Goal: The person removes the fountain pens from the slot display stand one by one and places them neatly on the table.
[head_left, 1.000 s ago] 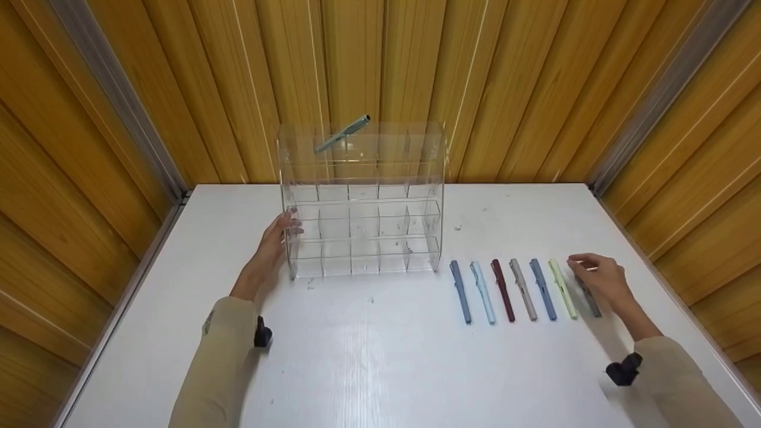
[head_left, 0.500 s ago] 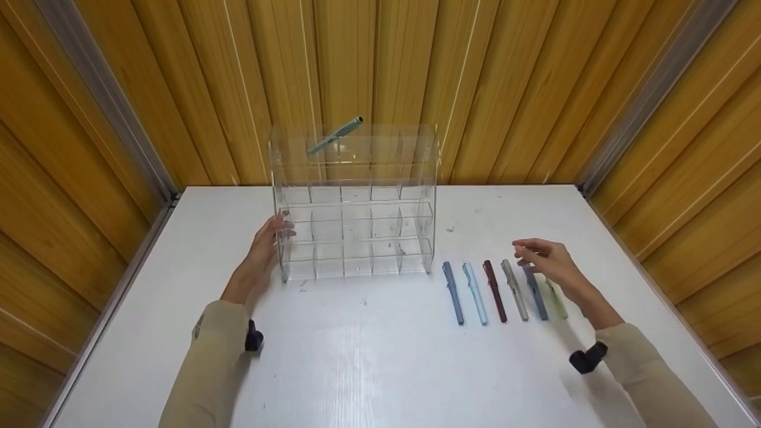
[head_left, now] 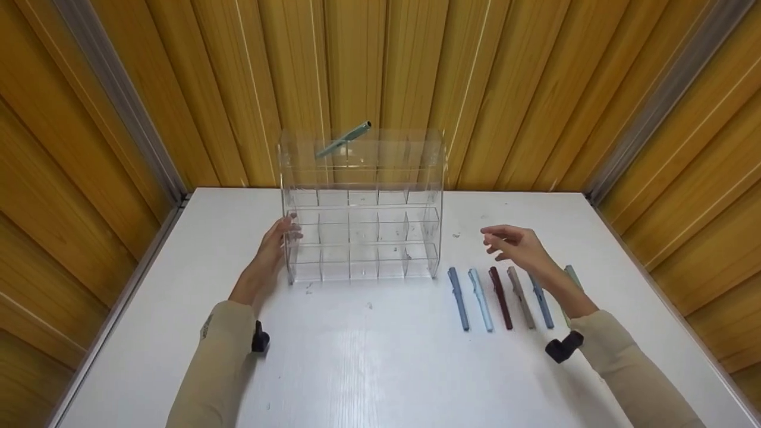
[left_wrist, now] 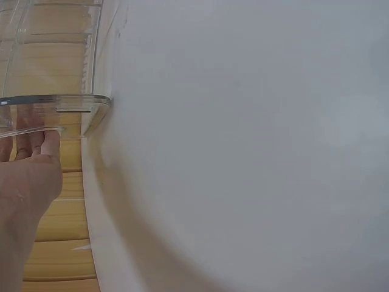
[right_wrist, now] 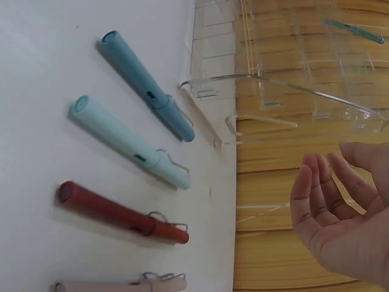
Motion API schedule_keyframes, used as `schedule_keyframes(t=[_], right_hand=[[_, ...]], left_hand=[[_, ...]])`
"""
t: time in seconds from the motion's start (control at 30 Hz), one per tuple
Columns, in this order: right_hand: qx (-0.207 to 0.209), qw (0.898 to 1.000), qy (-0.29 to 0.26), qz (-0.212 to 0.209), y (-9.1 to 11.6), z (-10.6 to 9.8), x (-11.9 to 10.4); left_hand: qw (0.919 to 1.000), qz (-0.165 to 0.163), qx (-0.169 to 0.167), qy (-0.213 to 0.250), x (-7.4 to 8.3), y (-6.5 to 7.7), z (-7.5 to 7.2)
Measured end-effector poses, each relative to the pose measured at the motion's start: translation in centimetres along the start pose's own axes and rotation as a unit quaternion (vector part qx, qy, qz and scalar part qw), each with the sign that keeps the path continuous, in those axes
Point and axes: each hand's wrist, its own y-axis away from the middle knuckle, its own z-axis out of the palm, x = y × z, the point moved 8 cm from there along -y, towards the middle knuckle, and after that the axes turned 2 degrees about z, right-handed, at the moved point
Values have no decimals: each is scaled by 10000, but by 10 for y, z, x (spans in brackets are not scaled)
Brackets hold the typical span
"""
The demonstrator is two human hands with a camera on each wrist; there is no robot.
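Observation:
My left hand holds the left side panel of a clear acrylic pen stand; its fingers show through the plastic in the left wrist view. A teal pen lies slanted across the top of the stand. Between the stand and a row of pens, my right hand hovers with loosely bent fingers and nothing in them. The row has a blue pen, a light blue pen, a dark red pen, a grey pen and another blue pen. A light green pen is partly hidden behind the right forearm.
Everything stands on a white table. Yellow wood-look panels rise behind it and on both sides. The stand has several divided compartments in stepped tiers.
My right hand has moved left from the far right pen, across the row and up toward the stand. The left hand stays on the stand's side.

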Motion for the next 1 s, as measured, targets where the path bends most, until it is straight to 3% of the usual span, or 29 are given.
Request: schedule_keyframes(t=[0.6, 0.8, 1.0], right_hand=[[179, 9984, -189, -510, -55, 26, -88], [89, 9971, -376, -661, -71, 41, -108], [256, 9925, -705, -969, -80, 50, -125]], left_hand=[[9997, 194, -35, -165, -1, -1, -1], [9994, 295, -131, -156, 0, 1, -2], [9993, 255, -164, -214, 4, 0, 1]])
